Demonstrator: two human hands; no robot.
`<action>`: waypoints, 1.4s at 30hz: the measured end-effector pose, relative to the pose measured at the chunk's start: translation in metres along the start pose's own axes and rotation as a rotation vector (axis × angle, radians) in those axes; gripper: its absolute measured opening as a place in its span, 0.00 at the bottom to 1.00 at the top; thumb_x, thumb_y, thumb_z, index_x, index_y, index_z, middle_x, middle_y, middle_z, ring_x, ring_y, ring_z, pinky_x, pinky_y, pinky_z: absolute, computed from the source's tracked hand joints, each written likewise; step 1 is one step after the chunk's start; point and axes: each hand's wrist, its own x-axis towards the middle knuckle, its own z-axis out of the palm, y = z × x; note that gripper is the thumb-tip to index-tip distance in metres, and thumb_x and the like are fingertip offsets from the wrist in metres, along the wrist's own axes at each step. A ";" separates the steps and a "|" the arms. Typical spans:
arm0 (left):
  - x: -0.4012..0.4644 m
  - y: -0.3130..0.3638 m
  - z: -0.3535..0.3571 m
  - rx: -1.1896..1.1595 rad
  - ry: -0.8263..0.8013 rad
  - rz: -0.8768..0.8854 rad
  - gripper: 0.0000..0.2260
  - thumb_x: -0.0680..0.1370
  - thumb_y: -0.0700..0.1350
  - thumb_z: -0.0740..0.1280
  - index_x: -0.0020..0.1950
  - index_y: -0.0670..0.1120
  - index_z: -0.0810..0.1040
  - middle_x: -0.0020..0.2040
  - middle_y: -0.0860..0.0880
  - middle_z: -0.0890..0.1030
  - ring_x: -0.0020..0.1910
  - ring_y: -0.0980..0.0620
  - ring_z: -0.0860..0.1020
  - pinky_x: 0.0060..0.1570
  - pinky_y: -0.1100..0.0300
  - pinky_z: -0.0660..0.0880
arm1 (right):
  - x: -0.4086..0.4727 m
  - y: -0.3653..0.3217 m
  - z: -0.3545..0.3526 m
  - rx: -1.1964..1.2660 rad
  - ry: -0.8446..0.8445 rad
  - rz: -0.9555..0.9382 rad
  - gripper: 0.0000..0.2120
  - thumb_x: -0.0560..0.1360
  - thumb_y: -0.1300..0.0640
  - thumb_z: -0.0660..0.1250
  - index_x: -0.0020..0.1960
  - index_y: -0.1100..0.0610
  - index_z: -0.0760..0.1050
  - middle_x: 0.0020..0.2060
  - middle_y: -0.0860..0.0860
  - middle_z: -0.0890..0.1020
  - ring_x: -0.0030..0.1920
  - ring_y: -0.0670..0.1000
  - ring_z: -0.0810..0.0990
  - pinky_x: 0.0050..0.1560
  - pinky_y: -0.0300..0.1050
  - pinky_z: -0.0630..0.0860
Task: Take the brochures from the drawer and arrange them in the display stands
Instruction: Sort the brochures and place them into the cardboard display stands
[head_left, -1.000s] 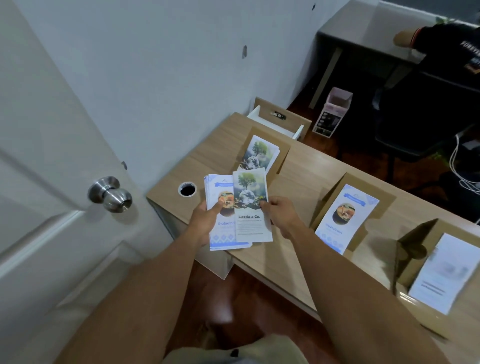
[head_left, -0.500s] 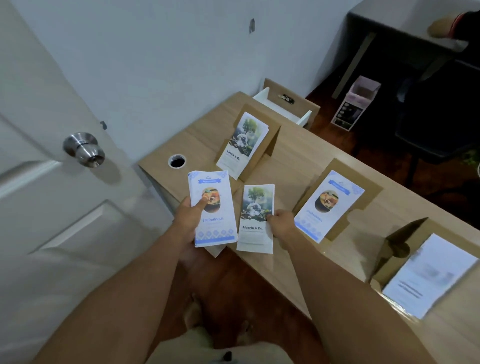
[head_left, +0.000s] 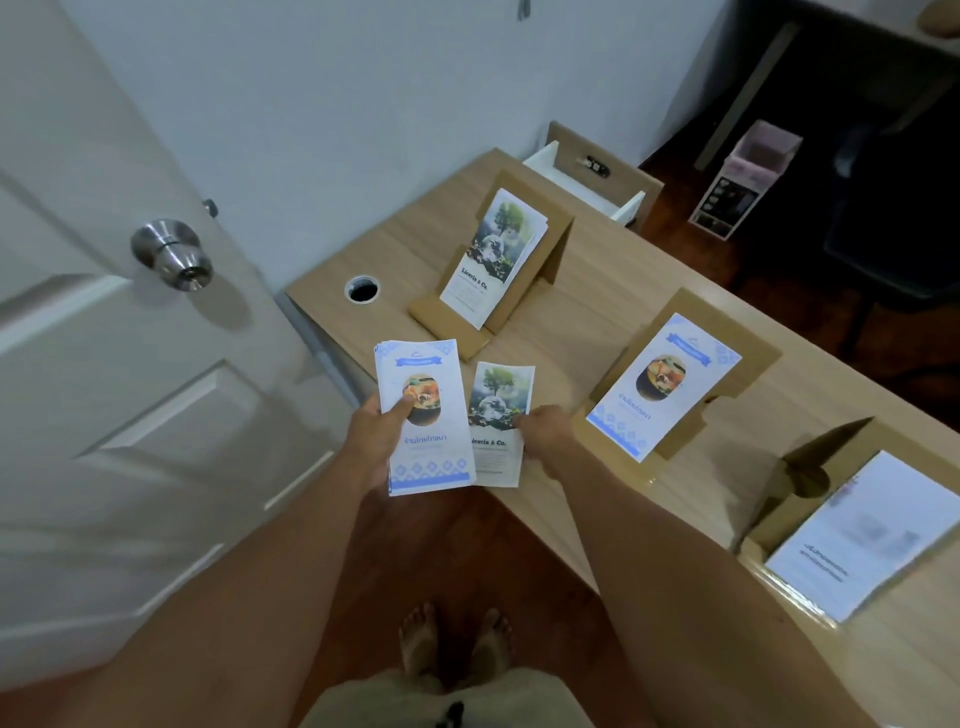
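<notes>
A light wooden desk (head_left: 587, 312) stands against a pale wall beside a white panelled door (head_left: 104, 389); its white drawer (head_left: 582, 179) hangs open at the far end. Since a second ago, the single tree-picture brochure (head_left: 500, 423) has left the stack. The right hand (head_left: 545, 428) pinches it just right of the blue-bordered brochure stack (head_left: 423, 415), which the left hand (head_left: 371, 434) grips. Nearest the drawer, a brown cardboard display stand (head_left: 550, 249) holds matching tree brochures. The rightmost stand's sheet is blurred.

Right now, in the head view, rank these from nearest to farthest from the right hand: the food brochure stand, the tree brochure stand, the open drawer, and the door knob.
From the right hand:
1. Food brochure stand, just to its right on the desk.
2. Tree brochure stand, ahead, toward the wall.
3. Open drawer and door knob: too close to call; drawer past the far desk end, knob far left.
</notes>
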 end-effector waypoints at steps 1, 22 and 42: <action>-0.001 0.002 0.001 -0.005 -0.001 -0.004 0.11 0.79 0.49 0.72 0.61 0.48 0.79 0.54 0.41 0.86 0.49 0.38 0.86 0.51 0.32 0.80 | -0.001 -0.001 -0.001 0.001 0.004 0.005 0.10 0.79 0.60 0.65 0.55 0.66 0.78 0.53 0.62 0.84 0.51 0.62 0.84 0.44 0.53 0.80; -0.025 0.048 0.019 -0.003 -0.356 0.018 0.11 0.77 0.44 0.74 0.58 0.48 0.80 0.50 0.42 0.87 0.45 0.40 0.87 0.44 0.39 0.83 | -0.068 -0.027 0.001 0.277 -0.071 -0.254 0.15 0.72 0.48 0.78 0.39 0.56 0.76 0.40 0.58 0.86 0.38 0.52 0.78 0.33 0.43 0.73; -0.062 0.036 0.086 0.014 -0.336 -0.017 0.10 0.81 0.53 0.67 0.60 0.50 0.80 0.52 0.44 0.88 0.52 0.38 0.86 0.54 0.32 0.79 | -0.075 0.003 -0.084 0.313 -0.030 -0.191 0.11 0.75 0.55 0.75 0.55 0.59 0.84 0.47 0.54 0.89 0.46 0.56 0.89 0.54 0.60 0.84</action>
